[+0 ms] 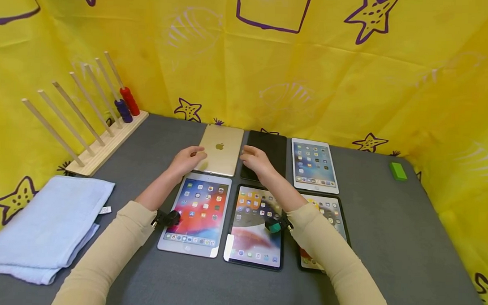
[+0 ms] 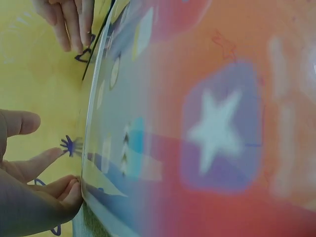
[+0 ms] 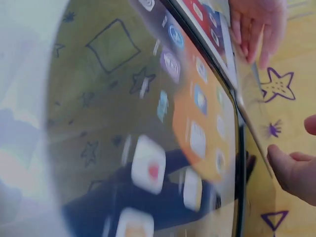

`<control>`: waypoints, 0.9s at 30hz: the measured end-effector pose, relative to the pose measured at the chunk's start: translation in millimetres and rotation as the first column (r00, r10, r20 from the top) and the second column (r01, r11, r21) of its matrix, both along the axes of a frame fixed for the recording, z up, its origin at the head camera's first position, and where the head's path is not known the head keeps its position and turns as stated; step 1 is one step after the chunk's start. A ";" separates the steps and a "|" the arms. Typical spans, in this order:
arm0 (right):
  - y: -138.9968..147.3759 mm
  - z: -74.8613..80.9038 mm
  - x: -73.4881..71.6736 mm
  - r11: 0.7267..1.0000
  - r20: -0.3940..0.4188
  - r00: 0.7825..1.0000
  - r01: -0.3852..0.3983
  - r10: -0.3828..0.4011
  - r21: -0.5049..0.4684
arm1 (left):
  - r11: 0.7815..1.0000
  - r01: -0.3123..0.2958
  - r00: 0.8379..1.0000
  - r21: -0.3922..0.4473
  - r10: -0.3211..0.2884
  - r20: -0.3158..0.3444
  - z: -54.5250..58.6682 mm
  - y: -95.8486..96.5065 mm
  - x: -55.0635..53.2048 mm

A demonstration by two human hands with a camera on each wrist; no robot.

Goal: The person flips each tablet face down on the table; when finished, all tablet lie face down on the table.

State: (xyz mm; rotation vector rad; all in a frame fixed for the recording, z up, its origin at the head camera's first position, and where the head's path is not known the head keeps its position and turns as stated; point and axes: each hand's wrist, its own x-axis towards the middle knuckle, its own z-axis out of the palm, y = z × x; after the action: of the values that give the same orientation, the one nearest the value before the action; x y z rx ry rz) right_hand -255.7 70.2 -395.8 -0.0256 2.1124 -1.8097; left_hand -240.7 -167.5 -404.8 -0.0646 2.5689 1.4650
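A gold tablet [image 1: 221,157] lies face down on the dark table, its apple logo showing. My left hand [image 1: 186,160] is at its left edge and my right hand [image 1: 256,162] at its right edge, over the black tablet [image 1: 275,150]. In the right wrist view, fingertips [image 3: 276,155] touch the gold tablet's thin edge. The left fingers are loosely bent. Nearer me lie a white tablet [image 1: 202,205] with a red-blue screen and a dark-rimmed tablet [image 1: 247,226], both lit. My right forearm partly covers another lit tablet [image 1: 334,211]. A smaller white tablet [image 1: 314,160] lies at the back right.
A wooden peg stand [image 1: 119,129] with red and blue beads stands at the back left. Folded light-blue cloth [image 1: 52,222] lies at the left. A green block [image 1: 398,171] sits at the far right. Yellow patterned fabric [image 1: 246,81] hangs behind the table.
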 end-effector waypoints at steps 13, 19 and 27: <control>61.9 11.8 10.6 0.975 -0.060 0.976 0.204 -0.210 -0.092 | 0.936 -0.043 0.998 0.349 0.053 -0.018 8.6 49.9 8.7; 89.7 13.1 22.6 0.957 -0.058 0.957 0.278 -0.283 -0.084 | 0.847 -0.026 0.999 0.530 0.003 0.044 6.4 80.1 12.3; 109.7 4.3 39.2 0.938 0.004 0.948 0.315 -0.318 -0.141 | 0.867 -0.020 0.993 0.497 -0.039 0.109 5.7 107.7 17.0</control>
State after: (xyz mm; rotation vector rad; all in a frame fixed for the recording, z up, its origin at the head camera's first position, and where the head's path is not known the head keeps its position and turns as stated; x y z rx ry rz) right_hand -216.5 179.9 -391.5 0.2794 2.0925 -2.1457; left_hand -223.7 -59.8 -399.1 -0.0626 2.0208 2.0055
